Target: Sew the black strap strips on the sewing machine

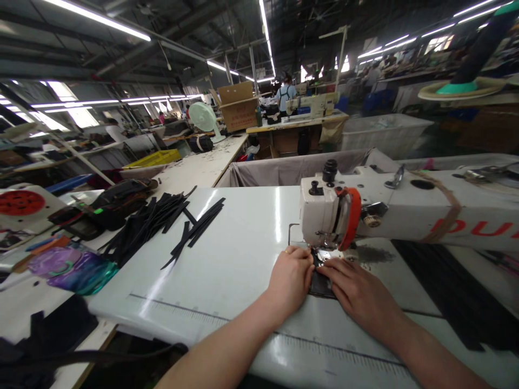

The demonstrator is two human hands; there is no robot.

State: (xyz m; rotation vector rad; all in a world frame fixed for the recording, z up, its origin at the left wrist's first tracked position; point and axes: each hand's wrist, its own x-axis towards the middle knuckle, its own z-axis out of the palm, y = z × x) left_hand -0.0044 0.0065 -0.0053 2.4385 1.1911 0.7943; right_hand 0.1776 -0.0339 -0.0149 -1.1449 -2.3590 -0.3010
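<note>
A small dark piece of material [322,286] lies on the sewing machine's bed, under and in front of the presser foot [323,255]. My left hand [292,276] grips its left edge, the fingers curled close beside the needle area. From the right, my right hand [354,282] pinches and presses the same piece, fingers bent and held together. The fingers hide much of the piece. Above both hands stands the white head of the sewing machine [320,216], with an orange guard [351,219] on its front.
Black strips [203,224] lie on the table's left side, beside a heap of more strips [150,221]. Long black pieces [450,292] lie right of my right hand. A shiny purple-teal pouch [77,267] sits at left. Beyond are a fan [204,117] and a cardboard box [239,111].
</note>
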